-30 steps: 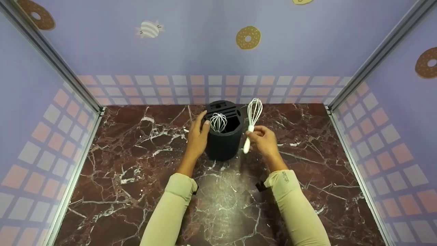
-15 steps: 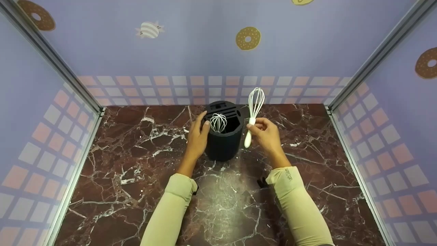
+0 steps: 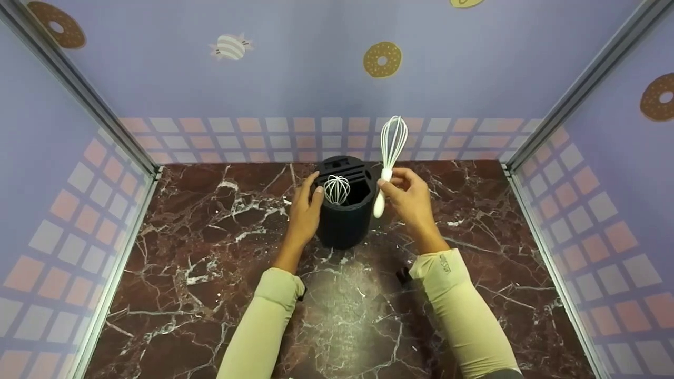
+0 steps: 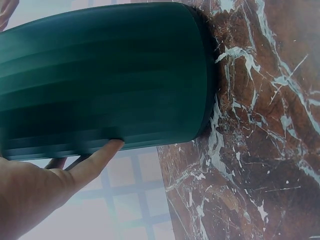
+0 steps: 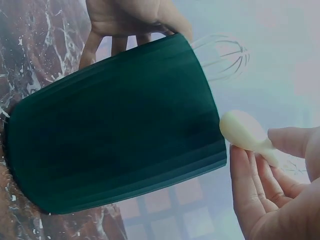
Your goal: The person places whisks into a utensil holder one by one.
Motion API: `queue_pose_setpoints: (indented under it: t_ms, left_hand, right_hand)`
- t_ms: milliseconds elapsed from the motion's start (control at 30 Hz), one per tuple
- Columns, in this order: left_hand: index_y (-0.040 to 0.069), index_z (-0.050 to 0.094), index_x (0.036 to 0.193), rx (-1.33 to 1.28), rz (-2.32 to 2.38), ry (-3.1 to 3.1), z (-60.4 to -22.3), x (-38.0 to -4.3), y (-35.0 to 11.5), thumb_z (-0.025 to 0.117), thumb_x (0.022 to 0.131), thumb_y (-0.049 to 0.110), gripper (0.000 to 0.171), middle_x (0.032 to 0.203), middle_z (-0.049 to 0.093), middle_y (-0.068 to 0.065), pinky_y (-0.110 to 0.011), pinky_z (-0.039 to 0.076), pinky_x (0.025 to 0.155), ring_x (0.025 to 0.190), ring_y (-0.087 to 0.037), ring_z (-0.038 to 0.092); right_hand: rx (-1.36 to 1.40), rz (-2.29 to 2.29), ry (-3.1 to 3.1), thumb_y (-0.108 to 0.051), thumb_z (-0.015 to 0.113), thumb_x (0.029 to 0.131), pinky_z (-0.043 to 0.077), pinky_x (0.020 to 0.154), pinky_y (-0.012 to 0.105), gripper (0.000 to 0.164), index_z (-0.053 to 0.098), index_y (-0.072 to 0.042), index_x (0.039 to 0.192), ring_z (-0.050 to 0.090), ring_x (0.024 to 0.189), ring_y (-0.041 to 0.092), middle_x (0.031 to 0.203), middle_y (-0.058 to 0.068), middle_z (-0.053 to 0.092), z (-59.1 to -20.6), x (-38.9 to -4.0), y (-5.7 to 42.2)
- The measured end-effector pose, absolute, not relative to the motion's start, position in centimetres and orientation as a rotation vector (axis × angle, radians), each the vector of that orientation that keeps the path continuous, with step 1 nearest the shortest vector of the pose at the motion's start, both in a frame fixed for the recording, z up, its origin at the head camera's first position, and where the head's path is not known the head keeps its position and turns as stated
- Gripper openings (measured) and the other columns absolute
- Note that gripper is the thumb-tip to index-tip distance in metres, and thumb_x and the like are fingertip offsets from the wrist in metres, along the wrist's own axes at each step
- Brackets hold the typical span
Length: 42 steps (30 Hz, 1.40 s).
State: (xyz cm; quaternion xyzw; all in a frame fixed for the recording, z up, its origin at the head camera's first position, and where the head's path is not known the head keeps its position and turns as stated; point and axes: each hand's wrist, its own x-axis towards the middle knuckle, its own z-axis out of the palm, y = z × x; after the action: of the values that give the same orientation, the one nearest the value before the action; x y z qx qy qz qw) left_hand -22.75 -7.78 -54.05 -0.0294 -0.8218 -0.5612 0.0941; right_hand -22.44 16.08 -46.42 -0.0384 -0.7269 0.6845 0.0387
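A dark green, nearly black utensil holder (image 3: pixel 345 223) stands upright, its slotted top facing up. My left hand (image 3: pixel 305 213) rests against its left side, fingers spread and fairly straight, thumb by the rim; the left wrist view shows a fingertip touching the ribbed wall (image 4: pixel 110 75). One white whisk (image 3: pixel 337 189) sits in the holder, only its wire head showing. To the right of the holder, my right hand (image 3: pixel 413 202) pinches a second white whisk (image 3: pixel 387 173) by its handle, wires up. In the right wrist view the bulbous handle end (image 5: pixel 242 130) is close beside the holder's rim.
The holder stands on a dark red marbled tabletop (image 3: pixel 200 326). A lilac back wall (image 3: pixel 305 63) with a checkered band rises just behind it. Side panels with metal frame edges (image 3: pixel 558 84) bound the space left and right.
My right hand has lifted the second whisk upward and away from me, beside the holder. The left hand, the holder and the whisk in it have stayed put.
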Motion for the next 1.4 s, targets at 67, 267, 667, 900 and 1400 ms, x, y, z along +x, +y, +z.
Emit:
queue_pose_setpoints:
  t_ms: [67, 267, 667, 900, 1400]
  left_hand:
    - [0.030, 0.045, 0.154, -0.084, -1.660, -2.440, -54.0, -22.7, -7.8, 0.044, 0.108, 0.045, 0.049, 0.149, 0.048, -0.012, -0.060, 0.036, 0.111, 0.139, -0.035, 0.045]
    - [0.031, 0.044, 0.155, -0.071, -1.666, -2.445, -54.1, -22.7, -7.8, 0.044, 0.107, 0.047, 0.050, 0.153, 0.046, -0.010, -0.062, 0.034, 0.113, 0.143, -0.035, 0.042]
    - [0.031, 0.044, 0.155, -0.107, -1.675, -2.422, -54.2, -22.6, -7.8, 0.043, 0.108, 0.046, 0.049, 0.149, 0.048, -0.011, -0.058, 0.038, 0.110, 0.138, -0.030, 0.046]
    - [0.029, 0.045, 0.155, -0.092, -1.677, -2.421, -54.2, -22.6, -7.8, 0.044, 0.108, 0.047, 0.050, 0.146, 0.050, -0.011, -0.058, 0.040, 0.108, 0.133, -0.030, 0.049]
    - [0.032, 0.044, 0.155, -0.101, -1.690, -2.417, -54.0, -22.6, -7.9, 0.044, 0.107, 0.049, 0.051, 0.149, 0.048, -0.011, -0.058, 0.039, 0.108, 0.133, -0.031, 0.048]
  right_hand:
    - [-0.107, 2.068, -2.233, -0.014, 0.078, 0.090, 0.056, 0.059, 0.029, 0.031, 0.066, -0.004, 0.117, 0.066, 0.075, 0.012, 0.097, 0.005, 0.068, -46.1, -22.5, 15.9]
    - [-0.084, 2.016, -2.212, -0.015, 0.079, 0.090, 0.055, 0.060, 0.026, 0.034, 0.066, -0.006, 0.120, 0.066, 0.078, 0.012, 0.101, 0.006, 0.070, -45.6, -22.9, 15.4]
    - [0.004, 2.022, -2.138, -0.011, 0.077, 0.091, 0.060, 0.064, 0.029, 0.040, 0.062, -0.001, 0.127, 0.071, 0.089, 0.015, 0.111, 0.014, 0.069, -45.1, -23.5, 14.3]
    - [0.014, 2.013, -2.127, -0.007, 0.076, 0.091, 0.060, 0.069, 0.031, 0.041, 0.060, 0.002, 0.128, 0.070, 0.092, 0.015, 0.114, 0.015, 0.068, -45.1, -23.9, 13.9]
    - [0.052, 1.988, -2.161, -0.007, 0.076, 0.091, 0.061, 0.072, 0.029, 0.040, 0.060, 0.000, 0.127, 0.072, 0.093, 0.018, 0.114, 0.017, 0.069, -46.0, -24.0, 13.5]
